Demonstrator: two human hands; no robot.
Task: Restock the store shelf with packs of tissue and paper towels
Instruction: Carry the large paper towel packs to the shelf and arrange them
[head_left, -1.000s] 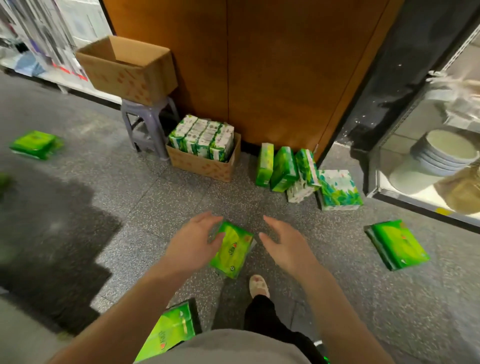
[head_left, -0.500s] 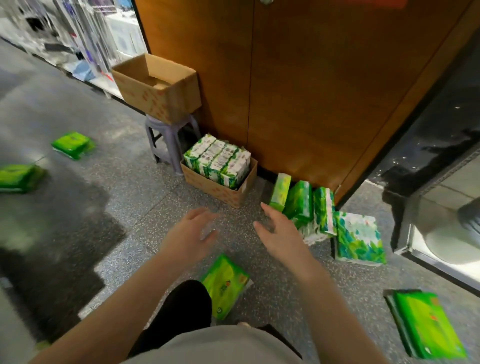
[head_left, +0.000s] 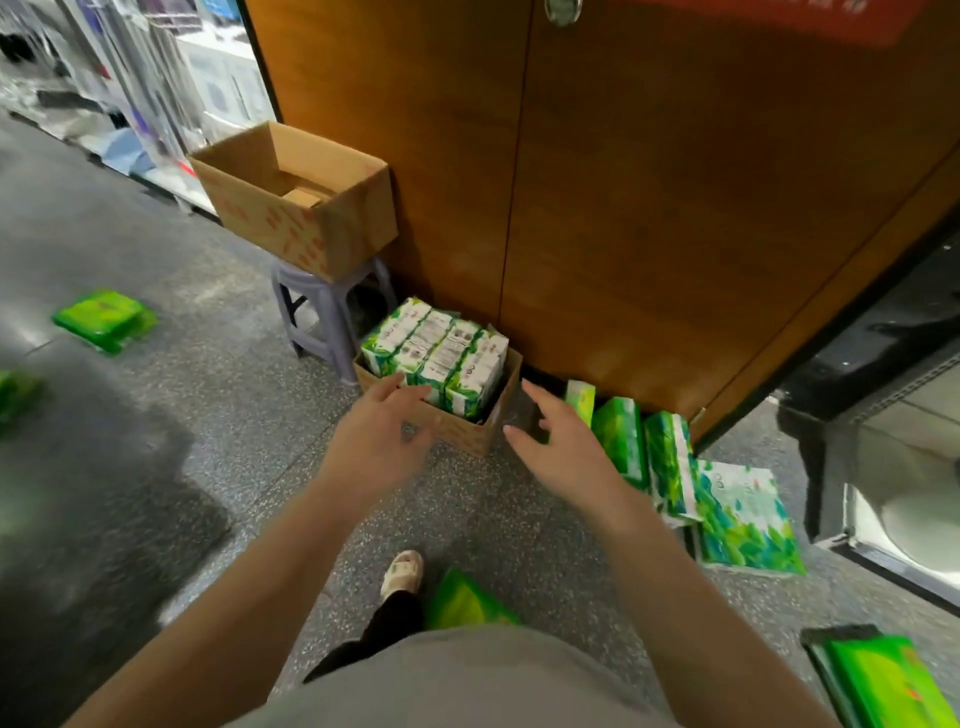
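Observation:
A low cardboard box (head_left: 470, 434) on the floor holds several green-and-white tissue packs (head_left: 439, 356) standing side by side. My left hand (head_left: 376, 441) reaches out in front of its near left corner, fingers spread, holding nothing. My right hand (head_left: 563, 449) is stretched toward the box's right side, also holding nothing. Green tissue packs (head_left: 623, 441) lean upright against the wooden cabinet to the right, with a leaf-printed pack (head_left: 743, 519) lying beside them. A green pack (head_left: 465, 605) lies on the floor by my foot.
An open cardboard box (head_left: 296, 208) sits on a purple plastic stool (head_left: 324, 312) left of the low box. Loose green packs lie on the floor at left (head_left: 104, 317) and bottom right (head_left: 883, 680). The wooden cabinet (head_left: 649, 208) stands behind; a glass case (head_left: 893, 467) is at right.
I have stepped forward. Both hands moved away from the green pack on the floor, now by my foot, and reach toward the low box of tissue packs.

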